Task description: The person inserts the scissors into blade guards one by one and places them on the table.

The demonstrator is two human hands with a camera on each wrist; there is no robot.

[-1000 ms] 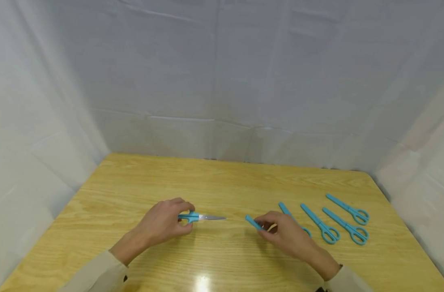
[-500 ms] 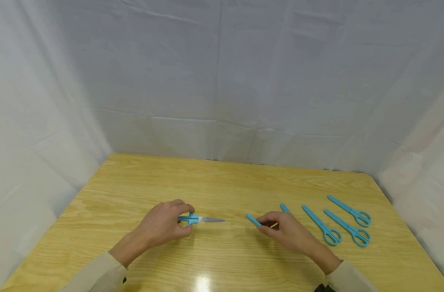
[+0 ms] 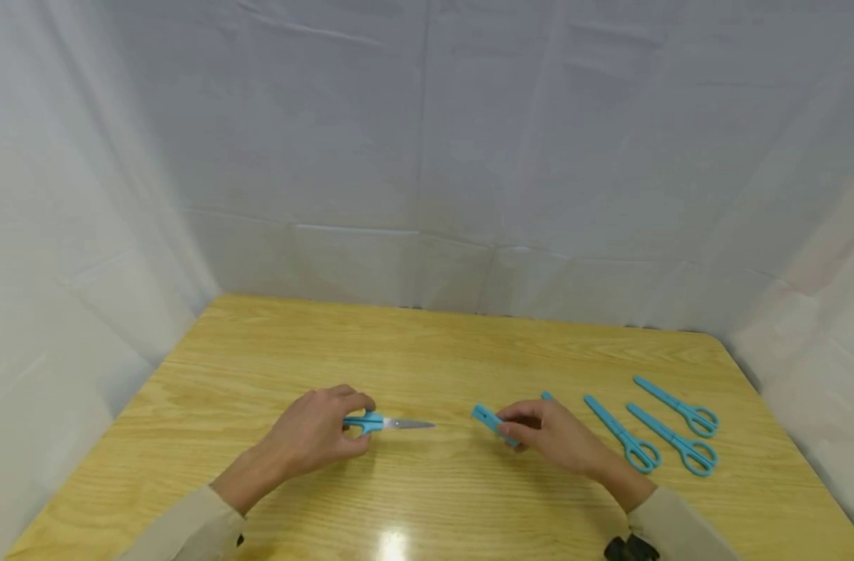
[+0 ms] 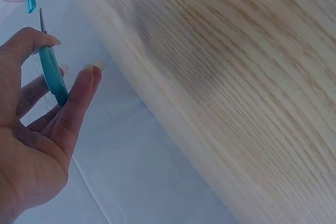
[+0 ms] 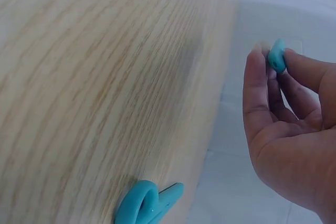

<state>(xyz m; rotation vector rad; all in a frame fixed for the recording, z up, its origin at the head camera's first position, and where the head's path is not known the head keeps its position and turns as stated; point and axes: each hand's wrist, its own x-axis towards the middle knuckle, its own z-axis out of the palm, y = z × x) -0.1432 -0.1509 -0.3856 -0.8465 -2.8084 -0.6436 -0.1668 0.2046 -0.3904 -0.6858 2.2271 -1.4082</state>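
My left hand (image 3: pixel 316 428) holds a pair of scissors (image 3: pixel 365 421) by its blue handles, the bare metal blades pointing right. In the left wrist view the teal handle (image 4: pixel 52 74) sits between thumb and fingers. Across a short gap, my right hand (image 3: pixel 549 436) pinches a blue blade cover (image 3: pixel 486 417) between thumb and fingertips, its end tilted toward the blade tip. The right wrist view shows the cover (image 5: pixel 277 56) end-on in the pinch. Blades and cover are apart, both held above the table.
Several capped blue scissors lie on the wooden table (image 3: pixel 427 351) to the right, such as one pair (image 3: pixel 675 438). Another (image 3: pixel 548 396) is mostly hidden behind my right hand. A pale sheet (image 3: pixel 413 156) hangs behind the table and along both sides.
My right hand has turned the blade cover, so more of its broad face shows. The left hand and its scissors have stayed nearly still; the view has shifted slightly.
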